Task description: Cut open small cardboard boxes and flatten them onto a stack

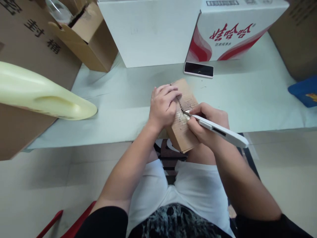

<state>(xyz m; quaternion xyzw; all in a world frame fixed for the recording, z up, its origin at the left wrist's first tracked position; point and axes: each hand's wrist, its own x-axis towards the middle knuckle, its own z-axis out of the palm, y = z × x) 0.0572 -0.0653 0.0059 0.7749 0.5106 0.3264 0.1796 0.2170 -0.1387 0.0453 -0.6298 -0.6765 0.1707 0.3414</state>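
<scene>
A small brown cardboard box (184,96) lies at the near edge of the table, partly over my lap. My left hand (162,104) is closed, its fingers pressing down on the box's top beside the taped seam. My right hand (206,124) grips a white utility knife (218,129), its blade tip touching the seam in the middle of the box, where the tape looks scuffed and partly cut. The handle points back to the right over my right wrist.
A phone (198,69) lies face up behind the box. A white carton (151,31) and a red-and-white printed carton (230,29) stand at the back. Brown cartons (85,36) stand at left, a pale yellow plastic object (44,94) juts in, a blue item (304,91) at right.
</scene>
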